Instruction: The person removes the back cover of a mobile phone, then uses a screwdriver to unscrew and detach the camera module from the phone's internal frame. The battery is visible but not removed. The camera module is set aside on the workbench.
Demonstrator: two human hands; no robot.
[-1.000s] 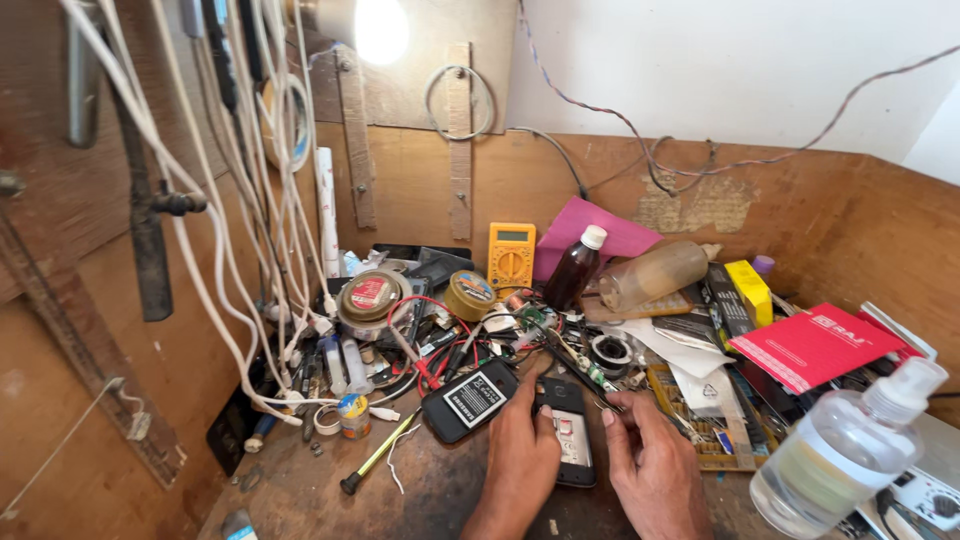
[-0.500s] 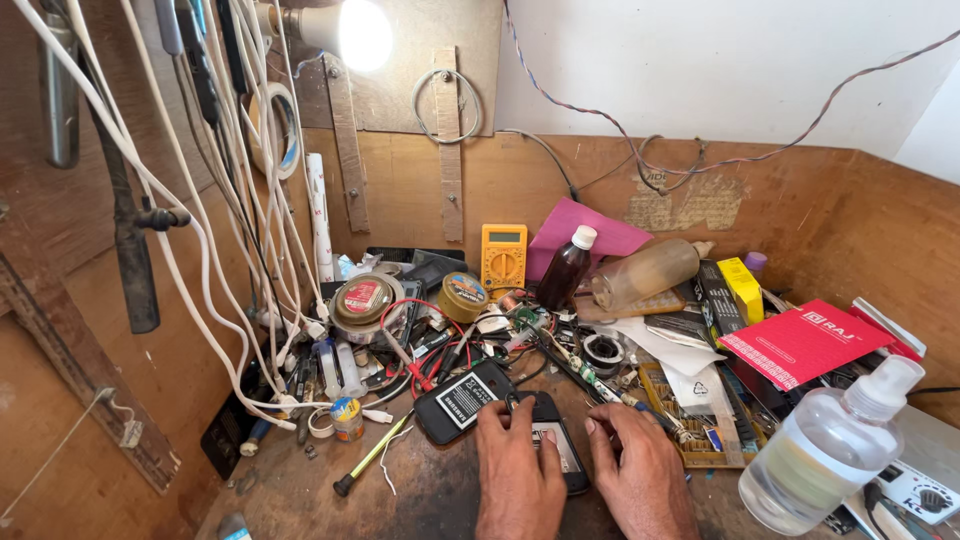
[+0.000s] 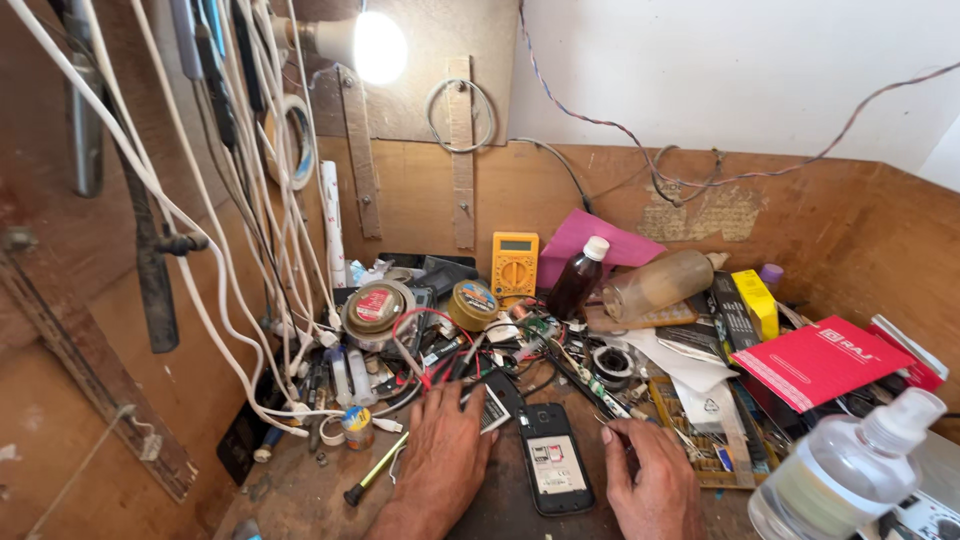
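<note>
Black phone (image 3: 553, 463) with its back off lies between our hands so both can reach it, left hand (image 3: 440, 455) flat over a battery (image 3: 492, 408), right hand (image 3: 648, 478) pinching thin tweezers (image 3: 622, 423) just beside it.

Both arms are bare as far as the frame shows, no sleeves. The left hand (image 3: 440, 465) and right hand (image 3: 650, 480) wear no gloves, rings or watch; fingernails short.
</note>
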